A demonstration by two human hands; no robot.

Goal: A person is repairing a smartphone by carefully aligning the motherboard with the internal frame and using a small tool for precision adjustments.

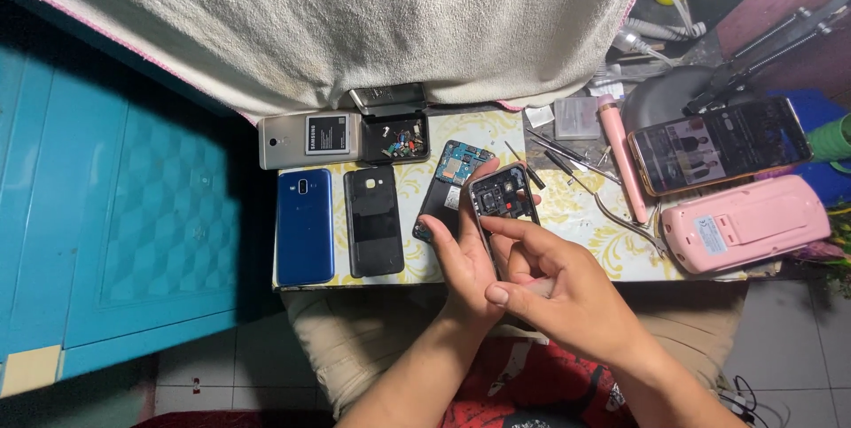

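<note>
My left hand (463, 255) holds an opened black phone (503, 198) upright over the table's front edge, its back off and inner parts showing. My right hand (558, 291) rests against the phone's lower part, forefinger laid across its right side with the fingertip on the inner frame. Just behind it lies another opened phone with a blue circuit board (452, 182). A blue phone (304, 226) and a black back cover (373, 220) lie side by side to the left.
A patterned table top (585, 215) carries a silver phone with a battery (310, 138), a small black tray of tiny parts (396, 138), tweezers and picks (576, 162), a pink tool (620, 158), a lit phone (720, 143) and a pink device (745, 222). A white towel (355, 20) hangs behind.
</note>
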